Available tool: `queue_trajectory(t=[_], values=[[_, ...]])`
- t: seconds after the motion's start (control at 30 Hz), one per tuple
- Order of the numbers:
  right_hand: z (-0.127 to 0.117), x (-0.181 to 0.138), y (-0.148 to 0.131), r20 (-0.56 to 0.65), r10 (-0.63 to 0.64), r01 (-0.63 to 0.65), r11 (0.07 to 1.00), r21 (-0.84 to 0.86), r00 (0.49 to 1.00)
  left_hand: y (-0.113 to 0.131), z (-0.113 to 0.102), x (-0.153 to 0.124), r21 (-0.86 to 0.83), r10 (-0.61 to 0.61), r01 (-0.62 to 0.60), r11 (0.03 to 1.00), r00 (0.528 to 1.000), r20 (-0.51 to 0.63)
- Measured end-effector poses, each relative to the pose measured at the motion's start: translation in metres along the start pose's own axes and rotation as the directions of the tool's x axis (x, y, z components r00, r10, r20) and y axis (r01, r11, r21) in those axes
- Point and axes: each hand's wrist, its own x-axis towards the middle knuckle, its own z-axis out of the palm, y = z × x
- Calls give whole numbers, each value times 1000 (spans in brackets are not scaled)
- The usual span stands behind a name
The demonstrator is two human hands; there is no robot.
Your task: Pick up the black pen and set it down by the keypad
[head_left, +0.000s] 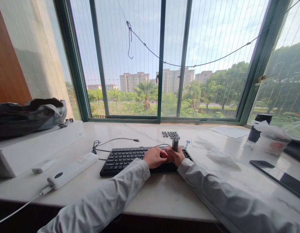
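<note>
A black keyboard point(121, 158) lies on the pale marble sill in front of the window. My left hand point(155, 157) rests on its right half with the fingers curled down onto the keys. My right hand point(175, 156) is closed round a small dark cylindrical tool point(175, 144) held upright over the keyboard's right end. The two hands touch each other. Several loose dark keycaps point(170, 134) lie in a cluster on the sill just behind the hands. A small blue tool point(187, 143) lies to the right of them.
A white power strip point(72, 170) and a small white device point(43, 165) lie at left beside a white box point(30, 147) with a dark bag on it. Crumpled tissues point(220, 157), a dark cup point(258, 127), a plastic-covered tub point(271, 140) and a phone point(278, 176) are at right.
</note>
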Motion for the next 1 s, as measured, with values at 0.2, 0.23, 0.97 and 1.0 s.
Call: queue_trajectory(t=[0.2, 0.23, 0.97, 1.0], values=[[0, -1, -3, -7, 3, -3, 999, -42, 1000, 7, -5, -2, -8, -67, 67, 998, 998, 2], [0, -1, -4, -15, -1, 0, 999, -52, 1000, 7, -5, -2, -10, -68, 68, 998, 998, 1], [-19, 18, -36, -230, -52, 114, 958, 262, 972, 0, -10, 3, -251, 33, -33, 967, 999, -6], [-24, 21, -37, -234, -53, 104, 971, 214, 971, 0, -11, 3, -293, 12, -15, 956, 1000, -13]])
